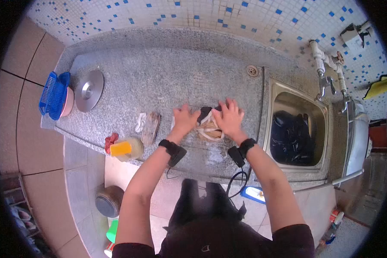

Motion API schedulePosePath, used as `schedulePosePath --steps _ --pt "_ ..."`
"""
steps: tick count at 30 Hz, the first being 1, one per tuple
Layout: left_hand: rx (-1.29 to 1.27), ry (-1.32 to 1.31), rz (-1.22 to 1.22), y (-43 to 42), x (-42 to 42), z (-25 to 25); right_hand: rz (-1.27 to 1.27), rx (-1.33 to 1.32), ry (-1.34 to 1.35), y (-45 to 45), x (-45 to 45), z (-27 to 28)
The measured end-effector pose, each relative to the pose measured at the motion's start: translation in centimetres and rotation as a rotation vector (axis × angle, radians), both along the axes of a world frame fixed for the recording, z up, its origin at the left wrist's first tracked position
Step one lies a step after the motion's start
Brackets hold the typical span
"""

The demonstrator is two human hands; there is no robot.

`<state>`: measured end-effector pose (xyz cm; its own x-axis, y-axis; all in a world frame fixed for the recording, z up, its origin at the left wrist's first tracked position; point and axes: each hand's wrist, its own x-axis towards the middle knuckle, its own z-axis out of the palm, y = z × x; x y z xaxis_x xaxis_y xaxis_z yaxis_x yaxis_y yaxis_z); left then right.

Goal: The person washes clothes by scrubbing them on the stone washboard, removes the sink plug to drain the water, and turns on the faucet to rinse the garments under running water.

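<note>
Over here runs a grey speckled counter (193,64), and behind it rises a wall (262,13) of small white tiles dotted with blue. To the right there's a steel sink (292,102), taps (322,84) beyond; pale tiles cover the floor (152,193).

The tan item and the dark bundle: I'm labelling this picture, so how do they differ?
The tan item is pale with whitish bands; the dark bundle is nearly black. The tan item lies on the counter between the left hand and right hand; the dark bundle sits untouched in the sink. The dark bundle looks larger than the tan item's visible part. Both look crumpled.
</note>
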<state>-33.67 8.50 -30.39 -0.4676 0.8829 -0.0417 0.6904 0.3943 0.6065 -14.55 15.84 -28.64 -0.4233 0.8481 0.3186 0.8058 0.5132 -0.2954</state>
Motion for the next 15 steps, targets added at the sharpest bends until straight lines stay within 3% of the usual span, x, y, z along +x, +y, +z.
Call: schedulePosePath --steps 1,2,4,5,6,7,9,10,12,15 --pt "-0.114 -0.265 0.079 0.3 -0.2 0.0 0.003 0.003 -0.001 -0.5 -0.3 -1.0" --pt "-0.110 -0.265 0.084 0.2 -0.1 0.0 -0.043 -0.100 0.055 -1.5 -1.1 -2.1" --pt "-0.080 -0.342 -0.141 -0.7 0.4 1.0 -0.090 -0.212 0.107 -3.9 -1.7 -1.6" --pt "-0.080 -0.342 -0.140 -1.5 0.9 1.8 -0.128 -0.536 0.325 -4.5 -1.6 -0.4" --pt "0.131 -0.398 -0.204 -3.3 2.0 3.4 -0.164 -0.863 0.542 -5.4 -1.6 0.9" --pt "0.343 -0.451 -0.267 -5.1 2.8 4.4 -0.164 -0.866 0.541 -7.1 -1.5 1.7" --pt "0.404 -0.369 -0.248 -8.1 4.0 4.6 0.009 -0.374 0.536 -10.7 -1.0 2.3" --pt "0.461 -0.289 -0.229 -9.4 4.5 4.2 0.005 -0.380 0.534 -11.7 -0.6 1.8" --pt "0.437 -0.213 -0.290 -10.7 4.4 1.9 0.249 -0.108 0.255 -12.6 -0.4 0.6" --pt "0.411 -0.098 -0.387 -9.8 3.4 0.1 0.238 -0.191 0.212 -11.8 -0.8 -1.8"
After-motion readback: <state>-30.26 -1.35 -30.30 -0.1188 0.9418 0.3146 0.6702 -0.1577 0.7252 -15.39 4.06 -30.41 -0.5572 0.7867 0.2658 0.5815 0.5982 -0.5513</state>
